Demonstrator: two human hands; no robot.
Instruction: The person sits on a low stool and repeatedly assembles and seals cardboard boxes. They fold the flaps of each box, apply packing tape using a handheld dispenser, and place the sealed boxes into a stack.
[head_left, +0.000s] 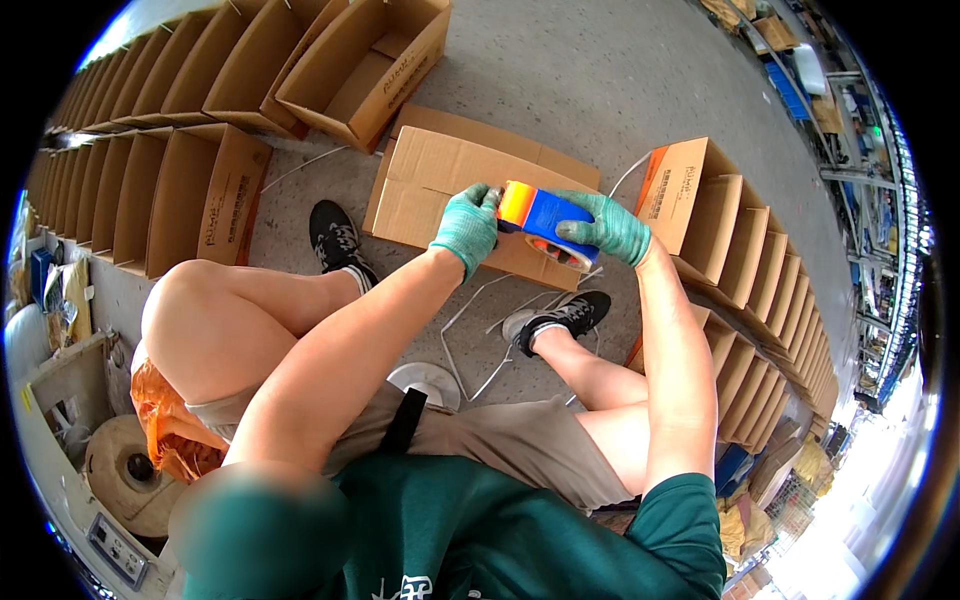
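Observation:
Both my hands wear green knit gloves and meet over a closed cardboard box (pixel 430 170). My right hand (pixel 608 228) is wrapped around a blue and orange tape dispenser (pixel 545 215), with a roll of tape showing on its lower side. Against the dispenser's orange front end, my left hand (pixel 470 228) has its fingers closed in a pinch. What those fingertips hold is too small to make out. The box lies on the floor between my feet, partly covered by my hands and the dispenser.
Open cardboard boxes (pixel 205 200) stand in long rows at the left, with more boxes (pixel 725 225) in rows at the right. Loose white strapping (pixel 450 345) lies on the grey floor (pixel 560 70). An orange bag (pixel 170 425) and a strap-reel machine (pixel 120 545) are at the lower left.

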